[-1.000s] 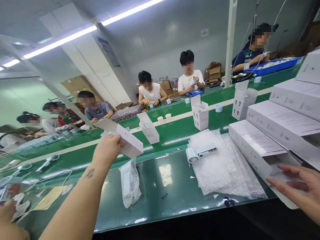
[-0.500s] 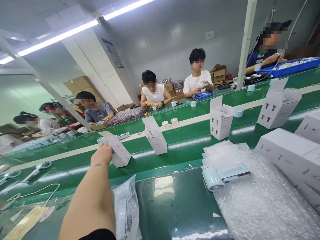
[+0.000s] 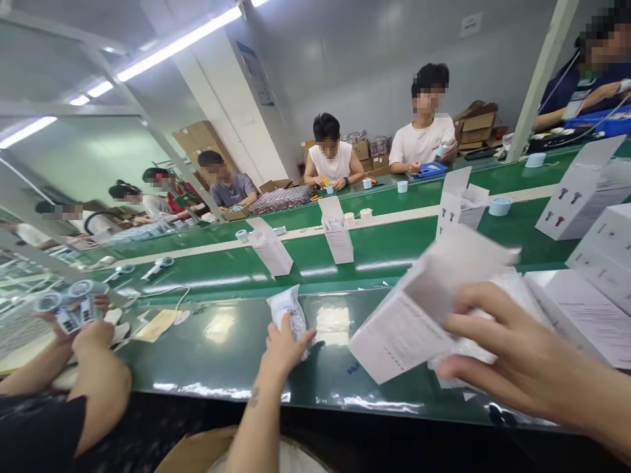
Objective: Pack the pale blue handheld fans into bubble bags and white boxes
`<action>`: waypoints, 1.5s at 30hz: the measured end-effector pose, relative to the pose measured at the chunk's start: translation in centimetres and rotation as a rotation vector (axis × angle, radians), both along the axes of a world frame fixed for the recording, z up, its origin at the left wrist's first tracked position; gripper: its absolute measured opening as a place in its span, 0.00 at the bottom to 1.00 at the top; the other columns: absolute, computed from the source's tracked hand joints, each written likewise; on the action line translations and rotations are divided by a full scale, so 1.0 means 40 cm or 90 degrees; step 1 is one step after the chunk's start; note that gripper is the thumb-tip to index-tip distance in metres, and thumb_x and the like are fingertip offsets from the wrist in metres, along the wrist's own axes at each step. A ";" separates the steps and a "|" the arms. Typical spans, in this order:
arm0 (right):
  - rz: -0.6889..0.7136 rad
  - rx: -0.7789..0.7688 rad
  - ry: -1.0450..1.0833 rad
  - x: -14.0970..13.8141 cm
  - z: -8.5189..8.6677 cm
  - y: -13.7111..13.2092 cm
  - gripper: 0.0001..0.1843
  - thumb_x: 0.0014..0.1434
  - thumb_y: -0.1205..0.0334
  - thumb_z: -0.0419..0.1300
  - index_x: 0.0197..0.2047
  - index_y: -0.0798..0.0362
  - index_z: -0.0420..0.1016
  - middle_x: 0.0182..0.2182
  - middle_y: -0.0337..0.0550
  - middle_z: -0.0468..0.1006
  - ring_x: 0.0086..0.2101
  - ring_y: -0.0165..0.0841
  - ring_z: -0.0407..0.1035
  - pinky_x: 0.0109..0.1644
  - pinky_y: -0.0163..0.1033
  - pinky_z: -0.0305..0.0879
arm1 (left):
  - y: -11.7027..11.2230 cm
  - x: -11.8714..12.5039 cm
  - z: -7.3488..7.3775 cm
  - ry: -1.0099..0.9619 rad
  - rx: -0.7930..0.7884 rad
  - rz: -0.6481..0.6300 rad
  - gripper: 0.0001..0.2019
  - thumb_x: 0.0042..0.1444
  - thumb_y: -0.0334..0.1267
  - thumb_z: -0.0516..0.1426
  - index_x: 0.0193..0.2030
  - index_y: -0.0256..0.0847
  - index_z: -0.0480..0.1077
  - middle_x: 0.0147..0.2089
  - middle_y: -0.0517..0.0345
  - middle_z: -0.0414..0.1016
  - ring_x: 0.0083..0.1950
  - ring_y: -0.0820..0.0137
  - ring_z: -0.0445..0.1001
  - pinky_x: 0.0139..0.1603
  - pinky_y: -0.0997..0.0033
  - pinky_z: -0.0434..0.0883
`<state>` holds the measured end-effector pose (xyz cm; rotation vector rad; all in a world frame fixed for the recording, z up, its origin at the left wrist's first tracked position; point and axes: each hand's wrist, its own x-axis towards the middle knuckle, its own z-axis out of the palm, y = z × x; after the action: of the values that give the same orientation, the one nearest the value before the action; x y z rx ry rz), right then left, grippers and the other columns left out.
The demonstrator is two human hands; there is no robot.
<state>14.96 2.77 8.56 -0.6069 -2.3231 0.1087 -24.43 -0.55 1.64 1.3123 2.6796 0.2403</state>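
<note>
My left hand [image 3: 283,345] rests on the green table's near side, its fingers closed on the lower end of a small clear plastic bag [image 3: 290,310] with something inside. My right hand [image 3: 522,358] holds a flat white carton [image 3: 404,325] tilted above the table; the carton is blurred by motion and its flap is raised. Beyond the bag, on the green conveyor belt [image 3: 384,253], a white box [image 3: 271,246] stands with its flap open.
More open white boxes [image 3: 338,236] [image 3: 458,200] [image 3: 576,190] stand on the belt. Flat white cartons [image 3: 591,309] are stacked at the right. A person's hands at the left hold small fans [image 3: 73,309]. Several people sit across the belt.
My left hand has let go of the white box, which now stands on the belt, and drawn back to the plastic bag. My right hand has come in holding a white carton.
</note>
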 end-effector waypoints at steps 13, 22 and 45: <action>0.286 -0.211 -0.070 -0.255 0.011 0.138 0.30 0.46 0.55 0.71 0.50 0.49 0.65 0.57 0.50 0.49 0.61 0.47 0.48 0.63 0.56 0.57 | -0.256 0.125 0.381 -0.331 0.667 0.139 0.22 0.34 0.47 0.62 0.39 0.44 0.67 0.29 0.63 0.69 0.26 0.70 0.67 0.24 0.70 0.66; 0.278 -0.266 0.047 -0.229 -0.041 0.201 0.35 0.43 0.53 0.73 0.49 0.52 0.61 0.46 0.47 0.59 0.49 0.39 0.58 0.54 0.49 0.65 | -0.132 0.355 0.535 -0.108 0.230 -0.137 0.20 0.37 0.51 0.60 0.36 0.42 0.73 0.14 0.68 0.61 0.16 0.74 0.59 0.18 0.75 0.56; 0.226 -0.254 0.121 -0.228 -0.089 0.165 0.35 0.45 0.56 0.72 0.50 0.51 0.57 0.46 0.46 0.55 0.50 0.40 0.57 0.57 0.52 0.61 | 0.076 0.486 0.482 0.155 -0.072 -0.219 0.26 0.56 0.56 0.51 0.51 0.35 0.67 0.44 0.40 0.76 0.38 0.58 0.77 0.38 0.64 0.71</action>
<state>5.83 9.38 4.99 -0.3460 -2.2108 0.7746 -4.98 2.50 20.93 1.8336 2.5425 -0.1165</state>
